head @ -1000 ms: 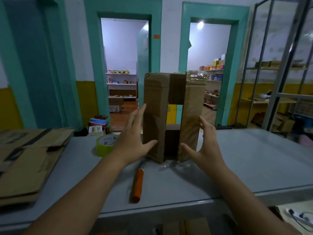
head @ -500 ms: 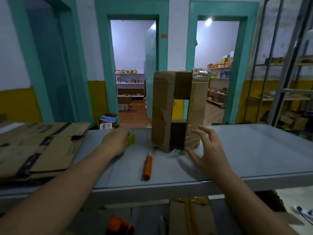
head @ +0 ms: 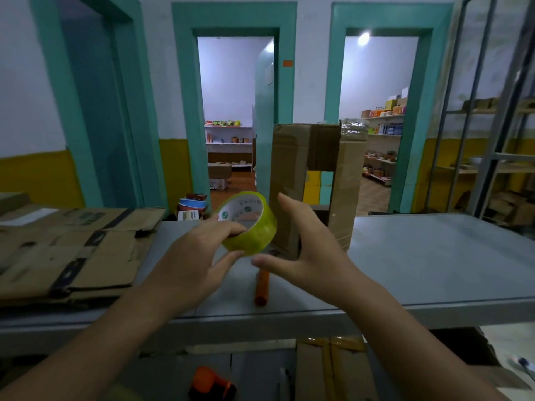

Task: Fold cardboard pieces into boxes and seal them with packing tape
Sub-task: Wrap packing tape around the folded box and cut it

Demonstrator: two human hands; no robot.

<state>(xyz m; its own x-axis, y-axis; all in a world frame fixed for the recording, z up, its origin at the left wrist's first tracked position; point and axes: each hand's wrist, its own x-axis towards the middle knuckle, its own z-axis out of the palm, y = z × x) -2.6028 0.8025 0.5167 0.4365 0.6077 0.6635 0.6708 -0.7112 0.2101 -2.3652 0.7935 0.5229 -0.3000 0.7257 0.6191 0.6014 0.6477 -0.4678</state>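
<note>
One second before, both hands stood at the sides of the box [head: 289, 175]. Now the left hand [head: 199, 256] had lifted the roll of packing tape [head: 249, 224] from the tabletop [head: 434, 256], with fingers inside its core and the thumb below. The right hand [head: 312, 250] had left the box and was spread wide beside the roll, holding nothing. I judged that sealing would begin, once the tape end was found. The box stood upright and unheld behind the hands. An orange tool [head: 262, 287] lay just in front of it, and flat cardboard [head: 72, 247] was stacked at the left.

Left hand [head: 197, 257] gripping tape [head: 256, 234], right hand [head: 309, 250] spread
</note>
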